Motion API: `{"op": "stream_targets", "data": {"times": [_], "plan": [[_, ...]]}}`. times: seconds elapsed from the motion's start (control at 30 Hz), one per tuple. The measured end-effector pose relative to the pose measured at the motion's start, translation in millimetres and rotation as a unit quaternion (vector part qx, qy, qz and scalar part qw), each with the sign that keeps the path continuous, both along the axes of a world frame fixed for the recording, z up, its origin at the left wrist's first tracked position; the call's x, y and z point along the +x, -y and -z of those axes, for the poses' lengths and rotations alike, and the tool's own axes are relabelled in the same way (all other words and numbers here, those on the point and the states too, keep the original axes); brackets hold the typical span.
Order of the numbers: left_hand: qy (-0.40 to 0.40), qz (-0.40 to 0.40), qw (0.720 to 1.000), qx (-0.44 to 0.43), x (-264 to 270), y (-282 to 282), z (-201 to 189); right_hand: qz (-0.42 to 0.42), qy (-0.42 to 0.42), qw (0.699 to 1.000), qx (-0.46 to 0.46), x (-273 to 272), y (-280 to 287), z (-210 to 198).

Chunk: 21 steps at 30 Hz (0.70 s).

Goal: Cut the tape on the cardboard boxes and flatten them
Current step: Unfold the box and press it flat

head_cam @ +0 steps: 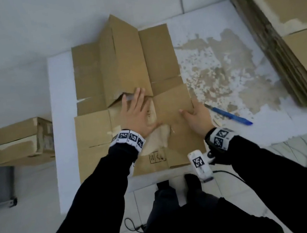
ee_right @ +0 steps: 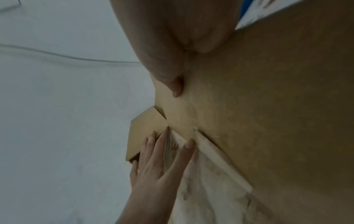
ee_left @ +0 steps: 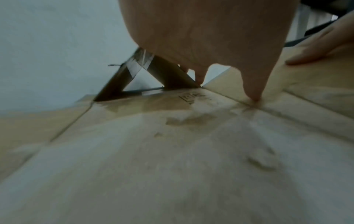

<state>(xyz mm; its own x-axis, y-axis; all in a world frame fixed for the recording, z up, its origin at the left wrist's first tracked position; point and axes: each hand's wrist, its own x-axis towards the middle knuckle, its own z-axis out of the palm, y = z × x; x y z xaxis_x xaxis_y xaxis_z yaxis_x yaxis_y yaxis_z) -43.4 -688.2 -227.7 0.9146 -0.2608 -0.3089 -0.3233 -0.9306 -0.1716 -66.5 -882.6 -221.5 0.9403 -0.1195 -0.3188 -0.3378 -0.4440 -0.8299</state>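
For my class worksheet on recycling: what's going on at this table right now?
A person is flattening an opened cardboard box on a white table. The left hand and right hand press flat on it, but its far part still stands up like a tent. A blue cutter lies beside the right hand, and flattened boxes are stacked at right.

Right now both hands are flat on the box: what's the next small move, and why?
Probably slide the left hand forward and press down the raised fold. The box lies flat under both palms, but that fold beyond the fingers stands up like a tent. The right hand can pin the near panel.
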Motion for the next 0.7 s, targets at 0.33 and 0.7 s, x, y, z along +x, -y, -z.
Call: {"op": "stream_targets", "data": {"times": [0.33, 0.7], "plan": [[-0.13, -0.007, 0.983, -0.128, -11, -11, 31, -0.198, 0.014, 0.928, -0.315, 0, -58, 44], [-0.131, -0.107, 0.968, -0.186, -44, -160, 40, -0.187, 0.003, 0.926, -0.327, -12, -35, 59]]}}
